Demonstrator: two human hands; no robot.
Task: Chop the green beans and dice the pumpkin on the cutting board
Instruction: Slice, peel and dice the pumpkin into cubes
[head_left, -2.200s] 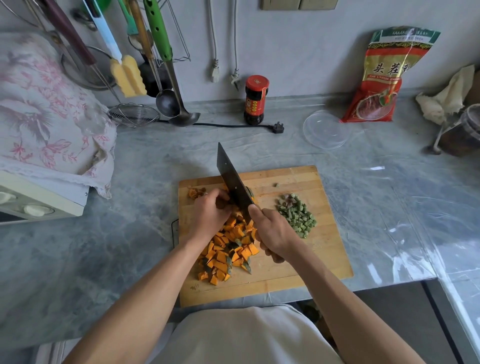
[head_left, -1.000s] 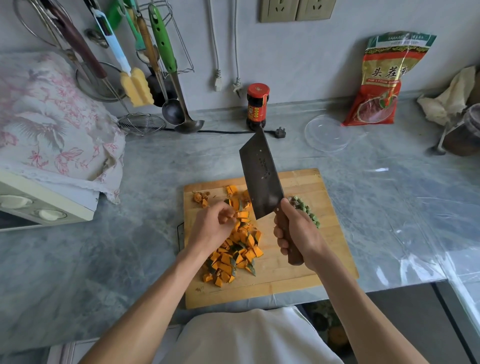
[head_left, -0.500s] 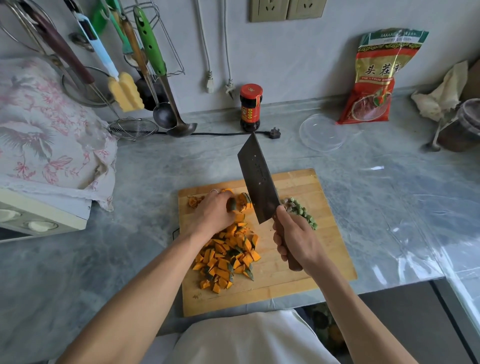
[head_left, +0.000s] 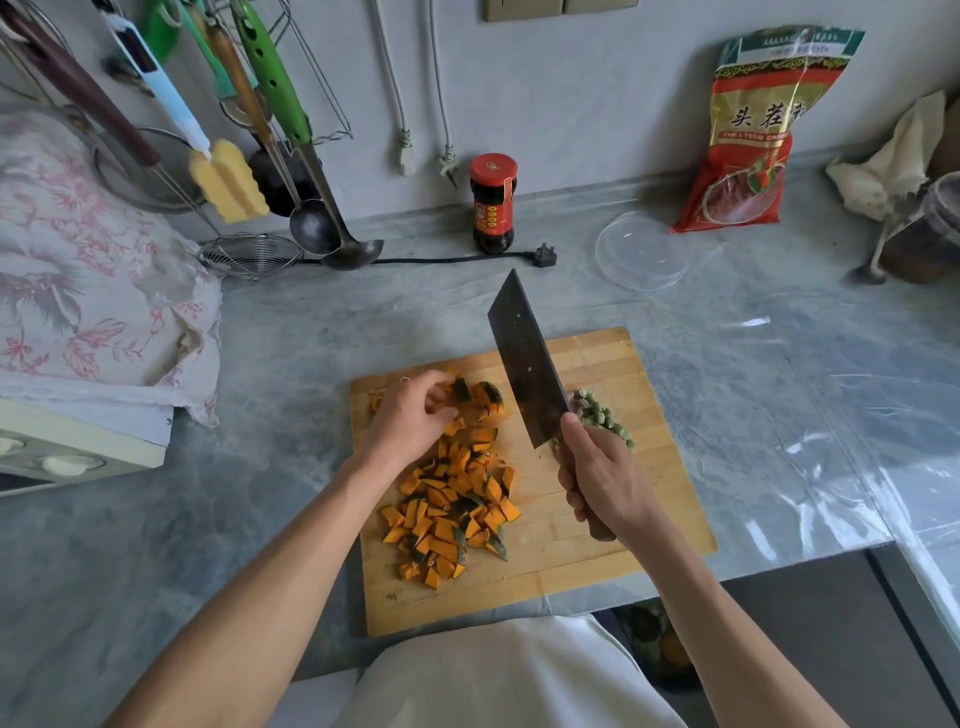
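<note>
A wooden cutting board (head_left: 613, 535) lies on the grey counter. A heap of diced orange pumpkin (head_left: 449, 512) covers its left middle. At the board's far left, my left hand (head_left: 410, 421) holds several larger pumpkin pieces (head_left: 480, 402) with dark green skin. My right hand (head_left: 602, 483) grips the handle of a cleaver (head_left: 524, 364), whose blade is lifted above the board and points away from me. Chopped green beans (head_left: 602, 415) lie just right of the blade, partly hidden by my right hand.
A dark sauce jar (head_left: 492, 202) with a red lid, a black plug (head_left: 543, 257) and a clear plastic lid (head_left: 644, 252) sit behind the board. A red food bag (head_left: 753, 135) leans on the wall. Ladles and a strainer (head_left: 249, 254) hang at the back left.
The cleaver went from cutting on the board to being lifted clear of it. My left hand moved from the diced heap to the larger pumpkin pieces at the board's far left.
</note>
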